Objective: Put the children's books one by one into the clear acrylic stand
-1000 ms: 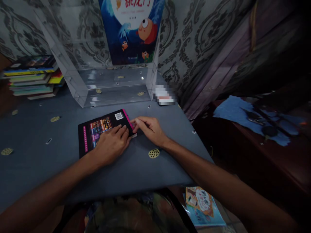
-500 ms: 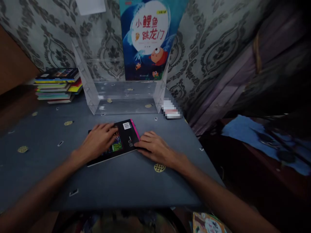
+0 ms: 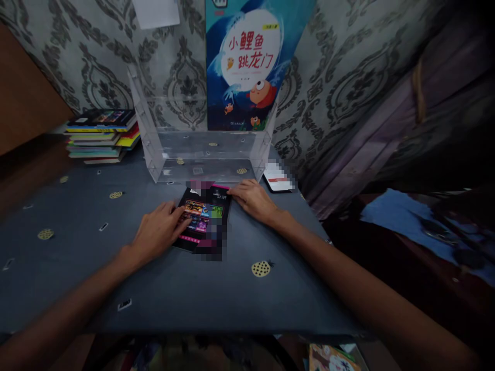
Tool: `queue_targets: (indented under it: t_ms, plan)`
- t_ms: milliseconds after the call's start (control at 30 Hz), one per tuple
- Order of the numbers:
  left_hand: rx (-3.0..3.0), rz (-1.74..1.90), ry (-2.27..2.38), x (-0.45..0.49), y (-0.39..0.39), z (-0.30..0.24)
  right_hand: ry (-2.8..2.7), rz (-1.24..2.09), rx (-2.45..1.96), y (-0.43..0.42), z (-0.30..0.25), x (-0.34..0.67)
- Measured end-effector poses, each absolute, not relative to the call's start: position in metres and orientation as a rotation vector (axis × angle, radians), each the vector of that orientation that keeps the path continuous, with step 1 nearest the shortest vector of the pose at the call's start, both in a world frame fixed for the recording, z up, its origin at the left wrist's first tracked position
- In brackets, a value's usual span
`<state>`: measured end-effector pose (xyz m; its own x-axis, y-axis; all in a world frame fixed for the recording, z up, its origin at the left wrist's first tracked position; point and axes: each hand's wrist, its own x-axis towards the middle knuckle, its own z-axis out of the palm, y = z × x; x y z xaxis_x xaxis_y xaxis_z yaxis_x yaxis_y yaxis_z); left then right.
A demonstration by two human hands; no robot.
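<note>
A thin black book with rows of small bright pictures and a pink strip at its far edge lies flat on the table, partly blurred by pixel blocks. My left hand rests at its left side, fingers stretched and apart over the cover. At the far right corner, the fingers of my right hand are closed on the book's edge. Behind the book stands a clear plastic rack, and in it a blue picture book with an orange fish leans upright against the wall.
Several books in a stack sit at the back left. A pale flat object with a dark edge, partly pixelated, lies right of the rack. The table ends at the right beside a blue cloth. Below the front edge is another picture book.
The black book has turned about a quarter turn, so its pink strip now faces the rack. My right hand has moved away from me to its far corner; my left hand stays at the left side.
</note>
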<state>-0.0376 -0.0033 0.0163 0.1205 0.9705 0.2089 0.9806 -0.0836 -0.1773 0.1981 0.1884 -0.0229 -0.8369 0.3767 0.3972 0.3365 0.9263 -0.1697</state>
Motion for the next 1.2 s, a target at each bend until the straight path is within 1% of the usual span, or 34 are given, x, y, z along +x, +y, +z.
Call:
queue_targets:
  t_ms: [133,267,367,867,1200]
  plan:
    - [-2.133,-0.041,-1.802,-0.036,-0.004,0.017,-2.559,0.193,-0.603,0.188,-0.033,0.196]
    - [-2.541,-0.217,-1.512,-0.021,-0.015,0.017,-2.545,0.239,-0.633,0.182,-0.038,0.199]
    - [-2.716,-0.241,-1.342,-0.009,-0.024,0.015,-2.531,0.289,-0.640,0.181,-0.038,0.200]
    - [-2.585,-0.187,-1.049,-0.009,-0.021,0.005,-2.527,0.300,-0.676,0.167,-0.038,0.203]
    - [-2.629,-0.099,-1.141,-0.010,-0.019,0.013,-2.434,0.527,-0.511,0.120,-0.027,0.209]
